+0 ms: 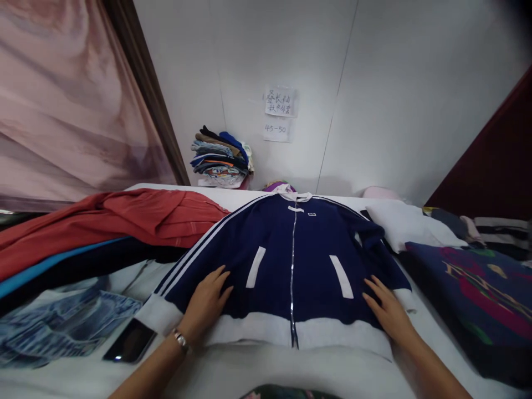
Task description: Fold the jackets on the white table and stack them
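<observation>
Navy jacket (313, 249) lies front up on white table (353, 379), beside red garment (137, 219); left hand (209, 295) and right hand (388, 311) palm-down at jacket's lower sides, fingers loosely spread, no grip visible; likely flattening it.

Jacket (272, 233) between the hands (209, 296) is showing matt, smooth-looking cloth; its zip (292, 271) is glinting like metal. Bracelet (180, 340) just behind the left hand is shining, metallic. Phone (131, 342) near that hand is throwing back light off a glossy face. Further left, jeans (83, 324) are showing matt, creased denim. Beyond the hands, paper notes (281, 102) are hanging on a smooth wall (382, 105).
</observation>
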Available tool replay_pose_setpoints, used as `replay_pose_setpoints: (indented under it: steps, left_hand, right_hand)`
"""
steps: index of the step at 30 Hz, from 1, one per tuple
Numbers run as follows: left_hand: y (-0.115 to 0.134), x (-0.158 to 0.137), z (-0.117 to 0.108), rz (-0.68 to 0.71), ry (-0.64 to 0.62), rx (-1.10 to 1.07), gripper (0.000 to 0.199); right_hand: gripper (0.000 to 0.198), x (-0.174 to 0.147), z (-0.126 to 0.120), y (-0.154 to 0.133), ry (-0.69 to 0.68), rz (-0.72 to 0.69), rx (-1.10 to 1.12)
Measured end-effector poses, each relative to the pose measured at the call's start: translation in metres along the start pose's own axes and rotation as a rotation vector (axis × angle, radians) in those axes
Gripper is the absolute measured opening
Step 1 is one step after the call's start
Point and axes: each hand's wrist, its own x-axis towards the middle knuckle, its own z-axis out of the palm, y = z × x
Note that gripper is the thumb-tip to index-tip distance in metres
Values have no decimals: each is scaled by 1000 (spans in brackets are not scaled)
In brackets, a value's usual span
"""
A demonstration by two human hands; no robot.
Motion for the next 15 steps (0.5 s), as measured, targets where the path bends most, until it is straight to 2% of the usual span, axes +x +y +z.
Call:
replay_pose_setpoints:
  steps: [2,5,7,9,12,15]
  left_hand:
    - [-2,-18,1,-124,101,18,52]
    - [2,-33,-5,-267,189,56,64]
    - [10,-35,-12,-306,159,89,66]
    - [21,-34,-20,-322,74,122,62]
    - [39,-36,-26,-308,25,117,50]
    - [50,-50,-24,-142,33,44,44]
  right_hand:
    - [61,-22,-8,7,103,169,178]
    - [82,-50,-16,-3,127,382,406]
    - [91,-62,-18,-20,86,500,524]
    - [100,-69,-19,-37,33,586,632]
    - [112,-69,-17,-52,10,635,735]
    - [107,-65,-13,-52,-2,568,745]
